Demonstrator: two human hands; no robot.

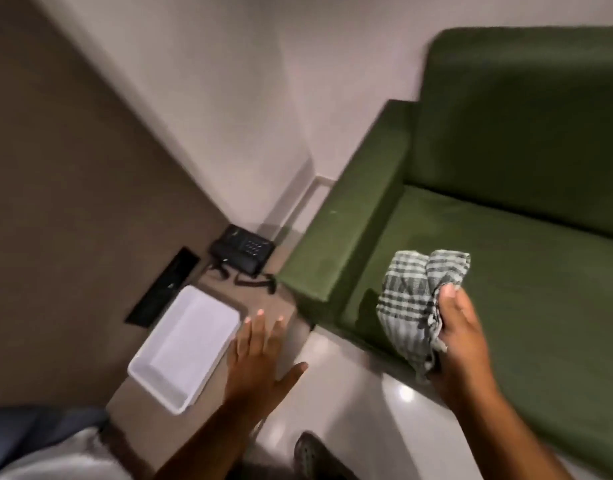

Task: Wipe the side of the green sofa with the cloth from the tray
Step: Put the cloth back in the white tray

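The green sofa fills the right half of the head view, its left armrest running toward me. My right hand is closed on a grey-and-white checked cloth, held bunched over the front of the seat cushion, just right of the armrest. The white tray sits on a low brown surface at lower left and holds nothing. My left hand hovers flat with fingers spread beside the tray's right edge, holding nothing.
A black desk phone with a coiled cord lies behind the tray, near the armrest's front end. A black slot plate is set in the brown wall at left. My shoe stands on the glossy white floor.
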